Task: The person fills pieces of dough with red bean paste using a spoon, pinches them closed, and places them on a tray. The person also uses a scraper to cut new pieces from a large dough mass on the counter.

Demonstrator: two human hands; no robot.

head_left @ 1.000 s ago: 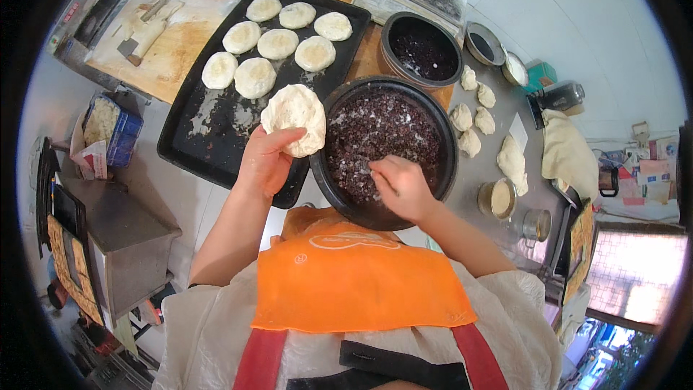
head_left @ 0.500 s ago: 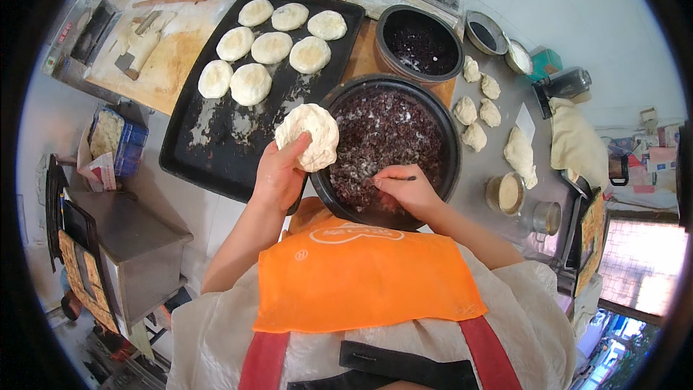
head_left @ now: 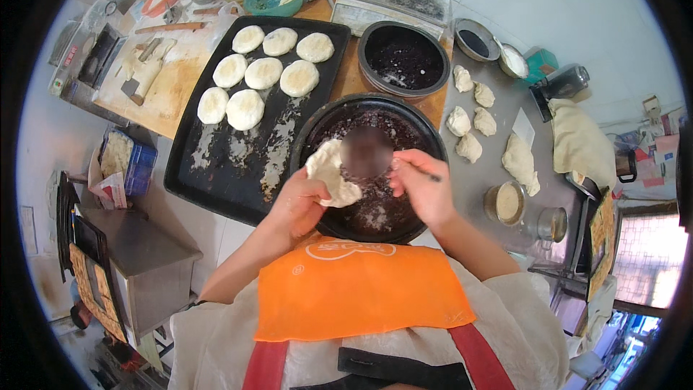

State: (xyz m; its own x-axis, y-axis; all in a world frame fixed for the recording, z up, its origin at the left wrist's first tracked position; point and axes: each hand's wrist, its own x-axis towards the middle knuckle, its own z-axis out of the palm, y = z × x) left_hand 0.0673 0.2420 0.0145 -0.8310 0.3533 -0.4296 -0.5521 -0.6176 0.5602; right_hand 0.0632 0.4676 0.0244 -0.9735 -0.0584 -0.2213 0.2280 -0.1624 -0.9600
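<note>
My left hand (head_left: 299,204) holds a flattened round of pale dough (head_left: 323,172), now tilted over the big dark bowl (head_left: 304,126). Against its right side is a blurred lump of dark purple-brown filling (head_left: 367,153). My right hand (head_left: 427,191) is closed round a tool with a thin dark handle (head_left: 435,178); its working end is hidden by the filling and fingers. More of the crumbly filling, flecked with white, lies in the bowl beneath both hands. Left of the bowl, several flat dough rounds (head_left: 263,73) sit on a black baking tray (head_left: 216,184).
A smaller dark bowl (head_left: 404,87) stands behind the big one, before a flour-dusted scale (head_left: 393,0). Several dough pieces (head_left: 470,148) and a metal cup (head_left: 505,204) are on the steel counter at right. A floured wooden board (head_left: 166,94) lies far left.
My right hand has risen from the bowl and brought filling to the dough. My left hand has moved right and lower, tilting the dough over the bowl.
</note>
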